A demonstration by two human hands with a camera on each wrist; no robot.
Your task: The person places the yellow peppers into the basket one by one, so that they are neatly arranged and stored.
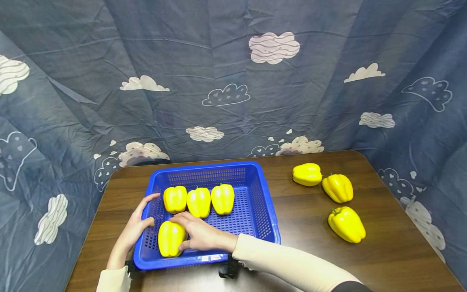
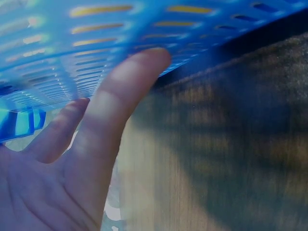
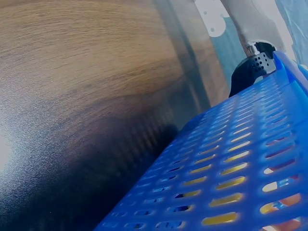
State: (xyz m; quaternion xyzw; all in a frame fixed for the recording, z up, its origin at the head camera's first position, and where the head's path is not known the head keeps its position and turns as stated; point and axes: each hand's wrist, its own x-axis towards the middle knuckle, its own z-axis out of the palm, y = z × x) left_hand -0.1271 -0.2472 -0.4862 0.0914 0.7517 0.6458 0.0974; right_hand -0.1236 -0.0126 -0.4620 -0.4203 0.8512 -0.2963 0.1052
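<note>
My right hand (image 1: 198, 233) reaches into the blue basket (image 1: 271, 227) and grips a yellow bell pepper (image 1: 169, 240) at its front left corner, thumb and fingers around the pepper. My left hand (image 1: 133, 227) holds the basket's left side, thumb and forefinger over the rim. In the left wrist view, other fingers of the left hand (image 2: 91, 125) lie against the outside of the slotted wall. Behind the gripped pepper, three more bell peppers stand in a row: left (image 1: 175, 198), middle (image 1: 198, 202) and right (image 1: 223, 199). The right wrist view hides most of the right hand behind the basket wall.
Three yellow bell peppers lie on the wooden table (image 1: 292, 223) to the right: one at the back (image 1: 307, 174), one beside it (image 1: 338, 188), one nearer (image 1: 347, 224). A blue cloud-patterned curtain (image 1: 226, 52) surrounds the table's back and sides.
</note>
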